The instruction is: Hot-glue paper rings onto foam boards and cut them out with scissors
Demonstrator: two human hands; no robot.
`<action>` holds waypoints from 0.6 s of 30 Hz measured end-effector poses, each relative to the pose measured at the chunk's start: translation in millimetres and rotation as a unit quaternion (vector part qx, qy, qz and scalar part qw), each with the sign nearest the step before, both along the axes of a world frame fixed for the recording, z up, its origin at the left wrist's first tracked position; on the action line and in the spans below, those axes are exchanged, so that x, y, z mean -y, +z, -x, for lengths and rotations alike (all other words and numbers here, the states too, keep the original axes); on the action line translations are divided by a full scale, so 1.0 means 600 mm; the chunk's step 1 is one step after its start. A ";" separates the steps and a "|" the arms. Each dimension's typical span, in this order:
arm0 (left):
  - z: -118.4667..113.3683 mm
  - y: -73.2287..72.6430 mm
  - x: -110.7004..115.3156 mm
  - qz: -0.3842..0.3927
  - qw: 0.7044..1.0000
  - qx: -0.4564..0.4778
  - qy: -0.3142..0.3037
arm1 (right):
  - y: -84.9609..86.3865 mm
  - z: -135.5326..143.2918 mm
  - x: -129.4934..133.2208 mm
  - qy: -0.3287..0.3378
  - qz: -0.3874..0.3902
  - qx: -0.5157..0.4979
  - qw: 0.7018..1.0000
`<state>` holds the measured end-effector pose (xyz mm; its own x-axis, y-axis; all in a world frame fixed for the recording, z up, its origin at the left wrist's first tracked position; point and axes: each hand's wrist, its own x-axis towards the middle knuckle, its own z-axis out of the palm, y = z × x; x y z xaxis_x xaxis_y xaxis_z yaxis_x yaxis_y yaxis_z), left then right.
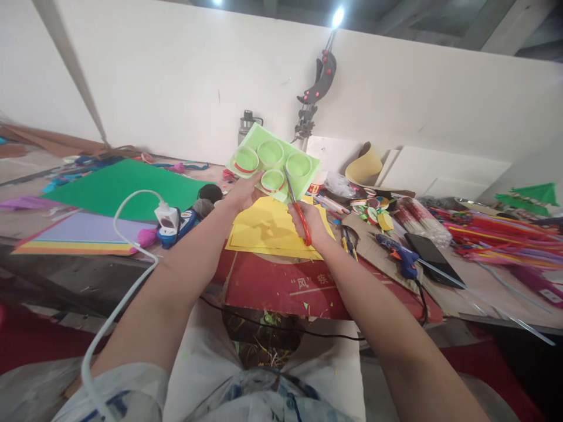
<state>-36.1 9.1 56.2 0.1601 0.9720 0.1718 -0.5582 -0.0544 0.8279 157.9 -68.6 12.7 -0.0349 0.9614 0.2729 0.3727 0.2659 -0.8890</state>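
Observation:
A light green sheet (254, 137) is held up above the bench, with several shallow round rings (298, 176) standing on it; two of them show red along the rim. My left hand (244, 192) grips the sheet's lower left edge, fingers partly hidden. In my right hand (310, 221) is a pair of scissors (301, 218) with orange-red handles. Their blades point up at the sheet, between the right-hand ring and the lowest one; whether they are parted is hard to see. Yellow sheets (275, 231) lie just beneath both hands.
A red board (272, 284) lies under the yellow paper. Leftward are a dark green sheet (118, 187), coloured paper (83, 234) and a white plug (168, 218) with its cable. Rightward sit a glue gun (402, 258), a phone (433, 258) and pipe cleaners (505, 234). A bottle (247, 123) stands behind.

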 end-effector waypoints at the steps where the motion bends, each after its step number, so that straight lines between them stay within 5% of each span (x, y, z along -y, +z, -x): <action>1: 0.000 0.000 0.001 0.006 1.000 -0.004 -0.001 | 0.002 0.001 0.002 -0.003 0.003 -0.005 1.000; 8: -0.013 0.010 0.019 0.019 0.999 0.015 -0.027 | 0.021 -0.003 0.015 0.021 -0.006 -0.023 0.999; 18: -0.049 0.013 0.045 0.040 0.997 0.030 -0.054 | -0.003 -0.008 -0.006 -0.040 -0.041 -0.017 0.998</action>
<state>-7.0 -17.9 63.8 0.2562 0.9607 0.1072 -0.6055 0.0730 0.7925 162.8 -65.0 11.1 0.0516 0.9353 0.3500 0.3658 0.3084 -0.8781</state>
